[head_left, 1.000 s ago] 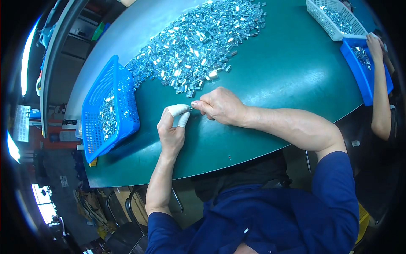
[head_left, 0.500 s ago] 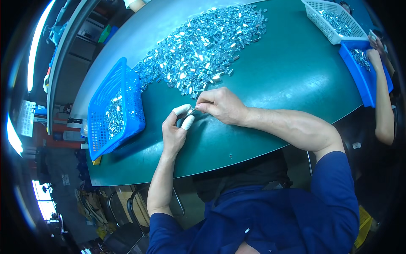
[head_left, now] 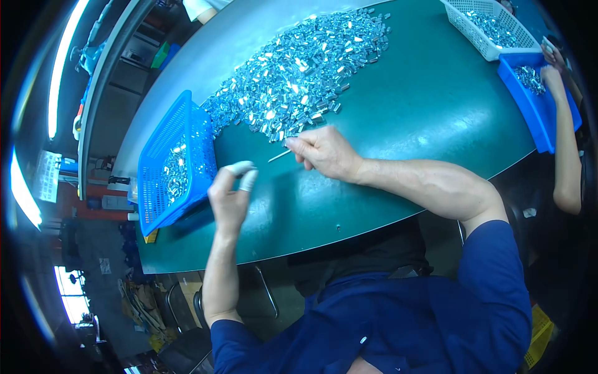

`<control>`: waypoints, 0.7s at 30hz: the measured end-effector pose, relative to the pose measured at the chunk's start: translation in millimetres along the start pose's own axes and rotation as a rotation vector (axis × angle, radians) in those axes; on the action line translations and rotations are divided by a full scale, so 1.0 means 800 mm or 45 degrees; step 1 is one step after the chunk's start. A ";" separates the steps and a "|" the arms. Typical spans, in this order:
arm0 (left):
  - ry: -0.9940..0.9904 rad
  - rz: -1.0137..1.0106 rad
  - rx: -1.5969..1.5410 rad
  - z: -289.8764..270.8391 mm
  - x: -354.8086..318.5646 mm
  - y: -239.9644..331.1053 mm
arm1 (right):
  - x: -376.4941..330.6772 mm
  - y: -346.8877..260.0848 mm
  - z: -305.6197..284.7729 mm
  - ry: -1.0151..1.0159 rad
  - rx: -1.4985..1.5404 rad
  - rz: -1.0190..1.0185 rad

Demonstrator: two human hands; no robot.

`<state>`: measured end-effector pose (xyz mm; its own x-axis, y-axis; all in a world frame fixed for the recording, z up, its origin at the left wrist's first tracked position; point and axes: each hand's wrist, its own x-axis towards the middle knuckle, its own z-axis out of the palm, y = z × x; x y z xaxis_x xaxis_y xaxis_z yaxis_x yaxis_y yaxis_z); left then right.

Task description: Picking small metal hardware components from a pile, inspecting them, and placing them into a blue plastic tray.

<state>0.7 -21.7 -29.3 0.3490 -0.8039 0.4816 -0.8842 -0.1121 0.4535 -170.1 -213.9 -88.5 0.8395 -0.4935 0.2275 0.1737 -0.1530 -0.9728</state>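
White covers wrap the thumb and forefinger of my left hand point(head_left: 229, 198), which is over the table between the blue basket and my right hand. Those two fingertips meet in a pinch; whatever may be between them is too small to make out. My right hand point(head_left: 329, 153) is closed around a thin metal rod point(head_left: 278, 156) that sticks out to the left from the fingers. Just beyond it spreads a big heap of small shiny metal pieces point(head_left: 299, 68). More such pieces lie inside the blue perforated basket point(head_left: 163, 134) on the left.
The green tabletop point(head_left: 430, 106) curves along its near edge. At the far right stand a white perforated basket point(head_left: 458, 19) and a blue tray point(head_left: 539, 128), both with metal pieces; another person's hands point(head_left: 553, 71) work there. A further person's sleeve point(head_left: 198, 7) shows at the top.
My left hand has drawn away from my right hand, to the left and slightly nearer to me. The rod in my right hand now shows. The view has shifted slightly.
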 end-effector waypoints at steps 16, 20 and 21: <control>-0.195 -0.076 0.397 0.044 0.104 -0.101 | 0.007 0.007 -0.003 0.106 0.016 0.006; -0.142 -0.068 0.310 0.077 0.102 -0.123 | 0.010 0.013 -0.001 0.110 0.031 0.033; -0.139 -0.160 0.192 0.085 0.100 -0.110 | 0.009 0.017 -0.006 0.124 0.026 0.045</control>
<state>85.0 -115.7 -81.7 0.4311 -0.8356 0.3403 -0.8750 -0.2953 0.3835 -164.1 -223.9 -100.2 0.7915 -0.5793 0.1948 0.1559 -0.1169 -0.9808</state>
